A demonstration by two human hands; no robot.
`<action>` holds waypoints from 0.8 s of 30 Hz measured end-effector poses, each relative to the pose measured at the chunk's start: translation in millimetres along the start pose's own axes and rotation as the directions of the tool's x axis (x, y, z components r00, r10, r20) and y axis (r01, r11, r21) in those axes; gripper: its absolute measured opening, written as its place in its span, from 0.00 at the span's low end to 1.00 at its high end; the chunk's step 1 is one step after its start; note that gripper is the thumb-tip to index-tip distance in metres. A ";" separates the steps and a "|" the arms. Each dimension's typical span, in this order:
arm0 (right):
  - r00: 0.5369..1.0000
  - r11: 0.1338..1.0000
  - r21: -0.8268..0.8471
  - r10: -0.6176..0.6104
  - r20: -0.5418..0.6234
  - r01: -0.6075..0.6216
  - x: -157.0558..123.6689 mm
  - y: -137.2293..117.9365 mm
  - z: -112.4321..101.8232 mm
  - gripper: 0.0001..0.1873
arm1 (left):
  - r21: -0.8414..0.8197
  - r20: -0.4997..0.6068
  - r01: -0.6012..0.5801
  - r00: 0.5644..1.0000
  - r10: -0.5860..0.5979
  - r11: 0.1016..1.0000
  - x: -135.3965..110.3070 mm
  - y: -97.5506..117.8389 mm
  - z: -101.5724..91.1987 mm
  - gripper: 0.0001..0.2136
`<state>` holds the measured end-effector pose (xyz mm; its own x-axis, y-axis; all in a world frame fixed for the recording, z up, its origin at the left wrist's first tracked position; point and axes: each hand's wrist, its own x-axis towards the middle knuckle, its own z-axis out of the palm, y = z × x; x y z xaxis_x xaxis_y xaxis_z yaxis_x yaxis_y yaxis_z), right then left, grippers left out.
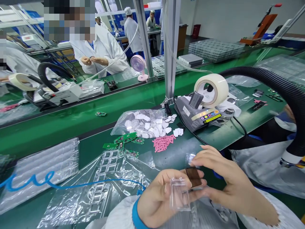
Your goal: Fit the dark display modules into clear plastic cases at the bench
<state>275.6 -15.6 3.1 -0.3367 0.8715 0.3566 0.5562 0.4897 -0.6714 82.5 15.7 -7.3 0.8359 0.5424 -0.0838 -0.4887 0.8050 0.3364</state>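
Note:
My left hand (159, 194), with a blue band at its wrist, is closed around a small clear plastic case (179, 194). Its fingers also reach behind a dark brown translucent panel (194, 176). My right hand (224, 178) curves over that panel, fingertips at the upper edge and thumb at the lower edge. Close to the right fingertips shows a small clear plastic piece (190, 157); whether it is held, I cannot tell. In front of my hands lie a heap of pink strips (163, 143) and several green circuit boards (125, 138).
White pieces spill from a clear bag (140, 122). A tape roll (212, 90) sits on a grey device (197, 111), beneath a black hose (269, 84). Plastic trays (47, 165) and a blue coiled cord (78, 184) are at left. Across the metal frame (170, 51), a co-worker (102, 54) handles something small.

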 end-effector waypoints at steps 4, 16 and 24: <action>0.997 0.980 0.200 0.001 -0.073 0.014 3.7 12.5 12.0 0.15 | -0.002 0.007 -0.001 1.000 0.001 1.000 1.3 1.4 0.2 0.15; 0.972 0.988 -0.066 0.121 -0.199 -0.136 9.5 -23.3 26.2 0.10 | 0.879 0.009 -0.352 0.685 0.729 0.320 -3.7 -8.9 -22.2 0.16; 0.963 0.974 -0.102 0.178 -0.203 -0.201 15.4 -27.2 34.5 0.09 | 0.919 0.361 -0.347 0.542 0.759 -0.189 0.6 -14.6 -41.1 0.23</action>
<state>229.1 -16.5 4.4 -0.0708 0.9317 0.3563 0.6869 0.3045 -0.6599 79.9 14.2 -50.8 0.1720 0.8183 0.5485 0.0323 -0.5612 0.8270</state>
